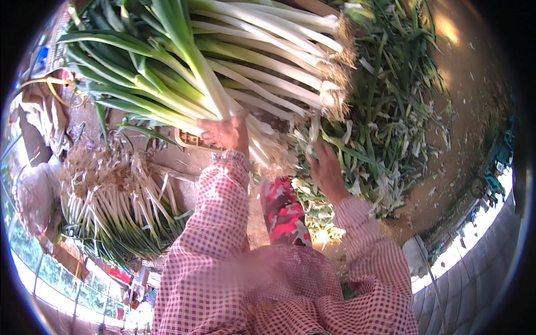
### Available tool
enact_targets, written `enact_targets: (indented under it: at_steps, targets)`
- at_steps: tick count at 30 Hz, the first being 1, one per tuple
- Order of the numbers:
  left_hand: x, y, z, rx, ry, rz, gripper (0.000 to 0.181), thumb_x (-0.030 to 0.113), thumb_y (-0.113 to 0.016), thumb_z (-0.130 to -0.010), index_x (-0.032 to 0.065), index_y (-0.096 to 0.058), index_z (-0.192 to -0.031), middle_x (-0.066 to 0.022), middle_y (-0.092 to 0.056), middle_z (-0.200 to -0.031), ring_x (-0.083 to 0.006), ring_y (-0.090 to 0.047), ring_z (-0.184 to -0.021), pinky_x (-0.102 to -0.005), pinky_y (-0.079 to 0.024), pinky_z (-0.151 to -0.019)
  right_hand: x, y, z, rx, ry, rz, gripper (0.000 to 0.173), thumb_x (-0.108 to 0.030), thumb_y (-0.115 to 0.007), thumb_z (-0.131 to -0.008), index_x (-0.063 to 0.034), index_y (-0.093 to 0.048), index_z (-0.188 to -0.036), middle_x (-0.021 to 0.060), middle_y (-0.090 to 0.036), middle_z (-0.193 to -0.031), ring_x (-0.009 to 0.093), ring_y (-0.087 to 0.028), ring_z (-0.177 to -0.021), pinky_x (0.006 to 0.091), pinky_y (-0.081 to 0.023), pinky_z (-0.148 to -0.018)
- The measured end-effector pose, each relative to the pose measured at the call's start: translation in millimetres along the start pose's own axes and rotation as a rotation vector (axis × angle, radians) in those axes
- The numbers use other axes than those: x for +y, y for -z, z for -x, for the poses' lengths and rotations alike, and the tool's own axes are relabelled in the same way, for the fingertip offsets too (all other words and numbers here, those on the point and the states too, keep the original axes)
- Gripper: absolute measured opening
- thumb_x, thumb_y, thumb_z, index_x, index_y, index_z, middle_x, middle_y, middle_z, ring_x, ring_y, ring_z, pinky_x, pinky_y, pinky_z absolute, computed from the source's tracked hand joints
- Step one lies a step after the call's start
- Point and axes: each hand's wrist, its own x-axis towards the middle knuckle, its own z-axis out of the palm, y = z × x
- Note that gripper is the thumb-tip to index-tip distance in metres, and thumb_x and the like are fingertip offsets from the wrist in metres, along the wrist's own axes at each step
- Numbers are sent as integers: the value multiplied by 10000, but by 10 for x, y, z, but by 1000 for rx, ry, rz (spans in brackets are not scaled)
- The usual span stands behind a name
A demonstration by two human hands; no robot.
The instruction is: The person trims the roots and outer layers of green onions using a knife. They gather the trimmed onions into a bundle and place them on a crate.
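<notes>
Large green onions (259, 79) with white stalks lie in a pile before me, their roots to the right and their green leaves to the left. My left hand (227, 132) is closed around the white part of several green onions (209, 90) at the near side of the pile; their stringy roots point down to the right. To the right, my right hand (326, 165) has its fingers on a pale, limp strip of peeled leaf (314, 130), close to the root ends. A yellowish plastic crate (190, 140) shows partly under the onions.
Peeled leaves and skins (377, 121) form a large heap on the bare ground at the right. Thinner green onions (113, 209) lie at the lower left, roots towards the pile. A whitish sack (37, 197) stands at the far left.
</notes>
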Motion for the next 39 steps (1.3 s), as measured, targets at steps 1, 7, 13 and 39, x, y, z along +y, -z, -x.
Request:
enact_targets:
  at_steps: [1, 7, 13, 39]
  targets:
    - [-61, 21, 55, -72, -104, 80, 1276, 250, -823, -550, 31, 82, -1422, -372, 62, -1420, -482, -36, -1340, -502, -145, -1113, -209, 18, -411, 132, 172, -22, 379, -166, -569, -848, 12, -483, -1171, 245, -521, -1135, 407, -520, -1019, 431, -435, -856]
    - [-234, 160, 89, -129, -240, 262, 1246, 326, -817, -519, 40, -10, -1426, -373, 15, -1409, -459, -60, -1339, -488, -152, -1093, -573, -663, -1341, -103, 31, 51, 642, -555, -455, -870, 13, -470, -1167, 240, -568, -997, 382, -590, -873, 454, -485, -770]
    - [-829, 619, -334, -284, -681, 204, 1068, 254, -757, -634, 125, -71, -1443, -241, -163, -1389, -338, -279, -1275, -430, -217, -1088, -1067, -810, -879, -120, 122, 91, 916, -691, -444, -800, 110, -377, -1240, 296, -519, -1087, 393, -602, -843, 450, -502, -719]
    - [-1585, 1201, -1180, -1122, 377, 1148, 456, 352, -640, -755, 28, -593, -1074, -81, -644, -932, -183, -606, -862, -334, -487, -804, -1652, -1120, -1276, -612, -112, -206, 760, -526, -568, -823, 16, -383, -1323, 197, -485, -1266, 280, -447, -1172, 355, -334, -994]
